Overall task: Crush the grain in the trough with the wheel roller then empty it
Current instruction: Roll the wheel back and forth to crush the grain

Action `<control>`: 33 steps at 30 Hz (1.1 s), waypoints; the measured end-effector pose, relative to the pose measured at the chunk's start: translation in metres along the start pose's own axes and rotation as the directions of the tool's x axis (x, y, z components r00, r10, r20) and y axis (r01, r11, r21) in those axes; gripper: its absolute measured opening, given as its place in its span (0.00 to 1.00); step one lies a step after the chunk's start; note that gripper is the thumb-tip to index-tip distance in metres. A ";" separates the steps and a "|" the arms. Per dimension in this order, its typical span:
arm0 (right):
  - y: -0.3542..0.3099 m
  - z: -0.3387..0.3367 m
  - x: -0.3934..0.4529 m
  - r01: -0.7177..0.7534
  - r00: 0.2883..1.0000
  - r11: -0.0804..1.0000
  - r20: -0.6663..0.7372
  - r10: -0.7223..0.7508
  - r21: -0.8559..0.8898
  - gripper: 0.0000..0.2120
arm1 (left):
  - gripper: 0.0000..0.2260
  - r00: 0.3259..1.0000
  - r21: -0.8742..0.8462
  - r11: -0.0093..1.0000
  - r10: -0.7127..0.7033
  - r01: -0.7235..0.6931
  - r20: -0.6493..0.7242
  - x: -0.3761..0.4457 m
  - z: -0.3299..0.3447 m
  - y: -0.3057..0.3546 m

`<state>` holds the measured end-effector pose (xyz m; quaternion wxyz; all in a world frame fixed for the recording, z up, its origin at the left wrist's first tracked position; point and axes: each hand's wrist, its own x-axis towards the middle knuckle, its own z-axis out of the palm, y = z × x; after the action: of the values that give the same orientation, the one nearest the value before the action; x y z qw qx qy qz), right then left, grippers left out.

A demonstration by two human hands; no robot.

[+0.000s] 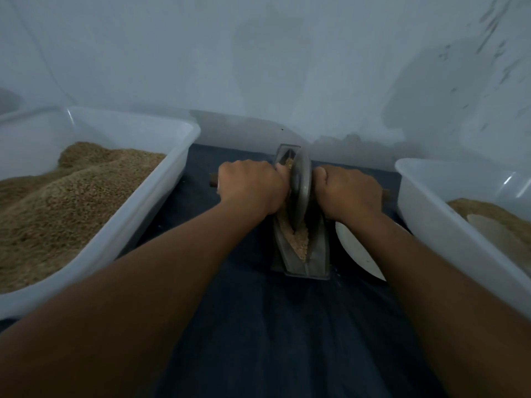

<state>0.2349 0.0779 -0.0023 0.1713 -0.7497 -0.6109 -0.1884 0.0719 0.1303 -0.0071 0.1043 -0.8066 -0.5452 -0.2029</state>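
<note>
A narrow grey metal trough (317, 254) lies lengthwise on the dark blue cloth in the middle. Brown grain (298, 242) fills its groove at the near end. The metal wheel roller (301, 186) stands on edge in the groove, toward the far half. My left hand (250, 186) grips the wooden handle on the wheel's left side, and its brown tip (213, 179) sticks out past the fist. On the wheel's right side my right hand (349, 193) grips the other handle. The grain under the wheel is hidden.
A large white plastic tub (161, 173) heaped with brown grain stands at the left. Another white tub (425, 208) with some grain sits at the right. A white plate (359, 251) lies between the trough and the right tub. A pale wall rises close behind.
</note>
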 end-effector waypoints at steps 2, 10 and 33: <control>0.001 0.005 0.010 -0.020 1.000 0.999 0.000 0.020 0.030 0.21 | 0.16 1.000 -0.026 0.999 -0.019 0.019 0.014 0.009 0.003 0.000; 0.007 0.017 0.054 -0.047 0.992 0.995 0.121 0.036 0.093 0.21 | 0.15 0.996 0.011 0.998 0.056 -0.056 0.069 0.044 0.009 -0.004; 0.002 -0.005 -0.015 -0.002 1.000 1.000 0.022 0.002 0.017 0.20 | 0.19 0.986 0.131 0.988 0.103 -0.085 -0.129 -0.013 -0.008 0.000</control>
<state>0.2336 0.0624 -0.0052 0.1712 -0.7508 -0.6136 -0.1746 0.0659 0.1166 -0.0055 0.2010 -0.8077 -0.5098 -0.2176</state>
